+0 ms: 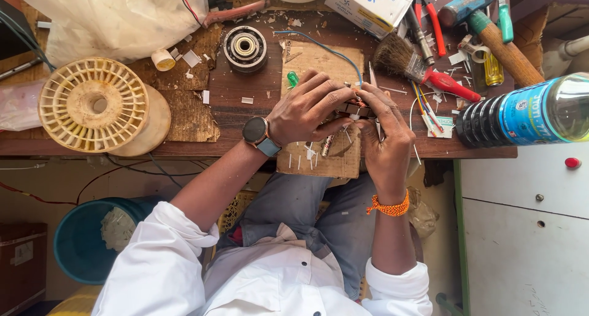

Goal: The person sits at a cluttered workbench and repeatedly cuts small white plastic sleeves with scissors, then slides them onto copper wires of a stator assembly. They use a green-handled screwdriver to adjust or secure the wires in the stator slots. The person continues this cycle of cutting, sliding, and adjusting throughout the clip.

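Left hand and right hand meet over a cardboard sheet at desk front edge; fingers of both closed narrow on a small metal part w/ copper winding, held just above the cardboard. Nearby: paintbrush to the right, bearing behind-left, cream plastic spool far left, well apart.

Workshop: tool-strewn wooden bench
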`<state>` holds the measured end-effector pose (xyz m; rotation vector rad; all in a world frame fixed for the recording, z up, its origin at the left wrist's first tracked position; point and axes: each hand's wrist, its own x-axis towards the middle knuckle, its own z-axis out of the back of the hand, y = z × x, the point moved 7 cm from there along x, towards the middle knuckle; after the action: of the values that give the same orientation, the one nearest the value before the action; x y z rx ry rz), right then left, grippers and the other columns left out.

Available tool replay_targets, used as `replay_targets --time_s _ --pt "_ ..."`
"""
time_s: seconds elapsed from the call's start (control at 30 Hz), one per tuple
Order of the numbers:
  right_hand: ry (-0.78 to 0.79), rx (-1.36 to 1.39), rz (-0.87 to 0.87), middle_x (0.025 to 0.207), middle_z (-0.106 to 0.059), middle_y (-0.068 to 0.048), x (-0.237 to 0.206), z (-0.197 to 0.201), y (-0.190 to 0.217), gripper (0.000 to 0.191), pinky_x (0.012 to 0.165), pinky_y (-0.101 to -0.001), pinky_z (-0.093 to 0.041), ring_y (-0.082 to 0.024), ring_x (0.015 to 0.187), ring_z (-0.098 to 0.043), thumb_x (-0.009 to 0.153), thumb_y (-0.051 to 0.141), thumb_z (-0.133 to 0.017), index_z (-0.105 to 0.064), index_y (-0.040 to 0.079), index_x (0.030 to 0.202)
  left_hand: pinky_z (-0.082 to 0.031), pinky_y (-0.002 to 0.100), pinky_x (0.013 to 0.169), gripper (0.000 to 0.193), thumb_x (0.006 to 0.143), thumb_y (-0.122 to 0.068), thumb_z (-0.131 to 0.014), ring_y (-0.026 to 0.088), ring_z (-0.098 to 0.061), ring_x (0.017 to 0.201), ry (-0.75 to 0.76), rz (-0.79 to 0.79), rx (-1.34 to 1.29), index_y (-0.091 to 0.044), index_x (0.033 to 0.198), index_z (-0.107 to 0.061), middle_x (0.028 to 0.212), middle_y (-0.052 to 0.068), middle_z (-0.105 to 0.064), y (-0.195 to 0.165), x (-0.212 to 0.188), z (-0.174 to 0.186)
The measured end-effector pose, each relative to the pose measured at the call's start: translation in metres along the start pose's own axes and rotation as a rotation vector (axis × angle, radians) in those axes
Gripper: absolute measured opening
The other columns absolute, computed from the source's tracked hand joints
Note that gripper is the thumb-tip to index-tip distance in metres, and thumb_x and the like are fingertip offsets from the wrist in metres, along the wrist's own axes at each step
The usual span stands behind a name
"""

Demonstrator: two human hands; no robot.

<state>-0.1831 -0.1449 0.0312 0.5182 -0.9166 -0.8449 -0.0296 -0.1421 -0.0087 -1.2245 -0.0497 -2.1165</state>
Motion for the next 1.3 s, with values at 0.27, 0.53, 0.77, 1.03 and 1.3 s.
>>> replay_targets --time_s 0.27,0.53,0.77,1.03,1.3 --pt "0.063 0.025 0.003 0.148 -0.062 -0.014 0.0 0.003 -0.005 0.044 0.116 -0.0413 -0.051 -0.032 0.142 -0.059 0.101 0.027 -0.072 -0.065 0.006 0.139 -0.051 0.046 0.095 0.058 0.094 -0.027 -0.084 0.03 -0.065 0.108 -0.019 0.004 0.007 -0.005 0.138 -0.055 0.12 0.012 -0.067 0.0 -0.002 0.001" --pt "-0.014 0.104 -0.069 0.15 -0.06 -0.014 -0.006 -0.004 -0.01 0.041 0.117 -0.0405 -0.051 -0.029 0.143 -0.058 0.099 0.01 -0.072 -0.064 0.005 0.139 -0.052 0.044 0.094 0.055 0.093 -0.031 -0.084 0.029 -0.065 0.105 -0.032 0.036 -0.067 -0.005 0.135 -0.059 0.117 0.011 -0.068 0.002 -0.001 0.004" --pt "-0.003 0.105 -0.097 0.148 -0.062 -0.014 -0.005 -0.003 -0.007 0.04 0.115 -0.0397 -0.053 -0.029 0.141 -0.06 0.098 0.008 -0.072 -0.065 0.005 0.138 -0.051 0.044 0.096 0.047 0.095 -0.034 -0.08 0.03 -0.065 0.106 -0.022 0.071 -0.051 -0.006 0.129 -0.061 0.115 0.012 -0.068 0.001 0.0 0.006" --pt "0.034 0.058 -0.054 0.136 -0.072 -0.01 0.002 0.0 0.004 0.031 0.125 -0.0417 -0.045 -0.026 0.134 -0.068 0.107 0.022 -0.066 -0.069 0.005 0.132 -0.051 0.044 0.09 0.042 0.095 -0.038 -0.077 0.029 -0.065 0.098 -0.017 0.099 -0.019 -0.006 0.119 -0.064 0.107 0.011 -0.068 0.0 0.004 0.005" --pt "0.01 0.194 -0.126 0.143 -0.066 -0.011 -0.005 0.001 -0.014 0.039 0.118 -0.0381 -0.05 -0.024 0.136 -0.063 0.098 0.008 -0.073 -0.066 0.003 0.135 -0.052 0.043 0.09 0.057 0.09 -0.044 -0.081 0.028 -0.064 0.099 -0.001 0.098 -0.167 -0.008 0.131 -0.063 0.111 0.01 -0.068 0.001 0.008 0.012"
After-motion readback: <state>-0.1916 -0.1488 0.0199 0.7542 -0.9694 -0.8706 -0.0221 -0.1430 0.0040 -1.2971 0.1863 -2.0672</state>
